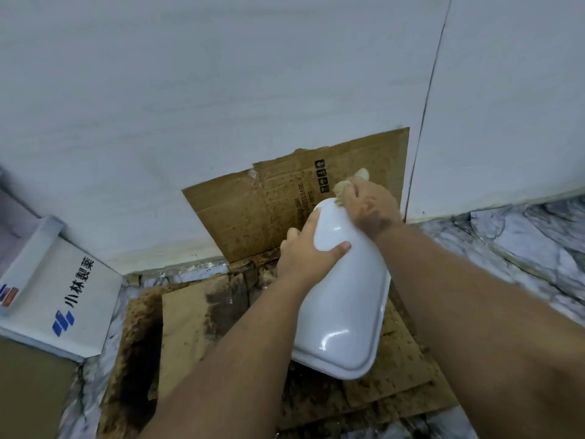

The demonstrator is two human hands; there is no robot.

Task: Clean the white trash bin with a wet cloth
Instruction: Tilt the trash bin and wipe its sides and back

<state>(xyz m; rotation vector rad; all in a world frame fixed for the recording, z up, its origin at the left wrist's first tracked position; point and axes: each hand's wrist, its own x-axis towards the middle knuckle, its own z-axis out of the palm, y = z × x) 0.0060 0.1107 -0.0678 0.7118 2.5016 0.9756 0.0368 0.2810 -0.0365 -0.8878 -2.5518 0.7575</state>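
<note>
Gripping the white bin [345, 299], left hand [305, 248] steadies; right hand [370, 204] presses cloth [343, 188].

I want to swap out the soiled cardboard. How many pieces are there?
2 clear pieces: one cardboard sheet leaning upright against the wall, and one stained cardboard sheet flat on the floor under the bin. The floor one looks layered, so more may be hidden.

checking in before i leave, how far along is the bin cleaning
Done: the white trash bin is picked up and tipped, its near side glossy. In hand: left hand steadies it while right hand rubs the cloth on its far end. Left: sides hidden from view.
</note>
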